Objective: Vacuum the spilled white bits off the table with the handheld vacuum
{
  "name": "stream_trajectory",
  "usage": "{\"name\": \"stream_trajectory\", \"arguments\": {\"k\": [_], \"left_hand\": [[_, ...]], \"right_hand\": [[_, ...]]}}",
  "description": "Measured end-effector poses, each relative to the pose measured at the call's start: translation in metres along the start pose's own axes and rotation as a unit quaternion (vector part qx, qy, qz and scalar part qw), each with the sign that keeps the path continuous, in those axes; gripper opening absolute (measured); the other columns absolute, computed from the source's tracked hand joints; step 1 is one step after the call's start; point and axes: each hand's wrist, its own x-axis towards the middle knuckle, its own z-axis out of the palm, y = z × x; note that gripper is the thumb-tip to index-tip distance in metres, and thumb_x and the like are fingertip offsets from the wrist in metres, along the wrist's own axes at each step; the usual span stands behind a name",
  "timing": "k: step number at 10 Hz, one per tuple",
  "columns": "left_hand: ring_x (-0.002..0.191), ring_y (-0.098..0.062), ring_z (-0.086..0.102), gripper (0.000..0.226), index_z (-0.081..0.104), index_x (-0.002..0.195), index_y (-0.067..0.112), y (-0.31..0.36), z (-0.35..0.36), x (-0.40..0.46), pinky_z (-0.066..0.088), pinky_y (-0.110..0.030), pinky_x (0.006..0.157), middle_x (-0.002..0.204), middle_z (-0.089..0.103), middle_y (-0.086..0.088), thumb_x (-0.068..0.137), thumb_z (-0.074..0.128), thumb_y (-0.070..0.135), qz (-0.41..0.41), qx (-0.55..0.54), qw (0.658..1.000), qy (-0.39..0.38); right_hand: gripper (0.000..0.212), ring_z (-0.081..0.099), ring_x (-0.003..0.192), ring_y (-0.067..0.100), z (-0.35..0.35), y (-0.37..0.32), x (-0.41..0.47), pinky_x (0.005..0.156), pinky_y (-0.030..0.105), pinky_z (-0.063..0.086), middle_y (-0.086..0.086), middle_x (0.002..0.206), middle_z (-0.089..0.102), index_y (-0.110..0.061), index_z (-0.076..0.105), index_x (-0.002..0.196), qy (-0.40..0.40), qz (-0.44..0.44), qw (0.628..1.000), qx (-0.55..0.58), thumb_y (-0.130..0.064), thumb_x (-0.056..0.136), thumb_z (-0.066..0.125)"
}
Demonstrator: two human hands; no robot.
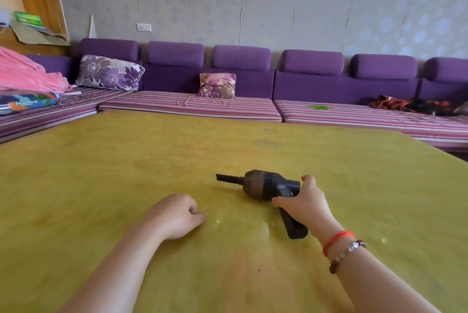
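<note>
Big yellow-green surface (126,160) fills the view, with a purple sofa (304,84) running along its far side from nine o'clock round to three. On the sofa sit two flowered cushions, the larger cushion (109,73) at about eleven o'clock and the small cushion (217,85) near twelve. Closer in, the handheld vacuum (266,184) lies on its side just right of centre, at about four o'clock from the middle of the surface, nozzle pointing toward nine o'clock and handle trailing toward five. The right hand (304,201) is on it now, thumb and fingers curling round the body where the handle joins, so that hand is gripping the vacuum but has not lifted it off the surface. The left hand (177,213) rests at six o'clock, fingers loosely curled under, holding nothing. As for the white bits, only a few tiny pale specks show near the hands, too small to call with confidence. This looks like the pick-up step, by my read. Next move calls for a firm hold on the handle, raising the vacuum, and bringing the nozzle low over wherever the bits lie.
</note>
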Motion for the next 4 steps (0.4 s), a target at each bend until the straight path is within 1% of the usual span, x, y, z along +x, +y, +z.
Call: {"name": "stream_trajectory", "arguments": {"k": [1,2,3,4], "left_hand": [[0.053,-0.019,0.033,0.048,0.032,0.053,0.019,0.001,0.0,0.0,0.022,-0.03,0.049,0.054,0.034,0.003,0.087,0.052,0.045,0.012,-0.013,1.0,0.011],[0.053,-0.019,0.035,0.047,0.034,0.053,0.019,0.002,0.0,0.0,0.022,-0.03,0.049,0.054,0.035,0.003,0.087,0.052,0.045,0.02,-0.015,1.0,0.009],[0.051,-0.018,0.032,0.048,0.032,0.052,0.02,0.002,0.001,0.0,0.021,-0.03,0.049,0.053,0.033,0.003,0.087,0.052,0.045,0.03,-0.019,0.999,0.007],[0.052,-0.017,0.031,0.048,0.03,0.053,0.02,0.001,0.003,0.0,0.022,-0.029,0.05,0.054,0.031,0.003,0.087,0.051,0.045,0.022,-0.026,0.999,0.004]], "right_hand": [[0.066,0.051,0.067,0.017,-0.003,-0.006,-0.003,0.05,0.025,0.043,-0.005,0.074,0.043,-0.007,0.033,0.125,-0.006,-0.014,0.997,-0.079,-0.024,0.073,0.069],[0.065,0.053,0.075,0.021,-0.003,-0.013,-0.012,0.059,0.029,0.049,0.0,0.083,0.047,-0.009,0.031,0.128,-0.021,-0.035,0.987,-0.157,-0.03,0.078,0.066],[0.074,0.055,0.082,0.022,-0.02,-0.023,-0.023,0.067,0.03,0.051,0.006,0.102,0.057,-0.011,0.027,0.135,-0.044,-0.044,0.965,-0.257,-0.048,0.081,0.061],[0.07,0.06,0.092,0.025,-0.06,-0.033,-0.027,0.069,0.03,0.047,0.008,0.111,0.064,-0.018,0.04,0.133,0.038,-0.1,0.975,-0.192,-0.06,0.079,0.056]]}}
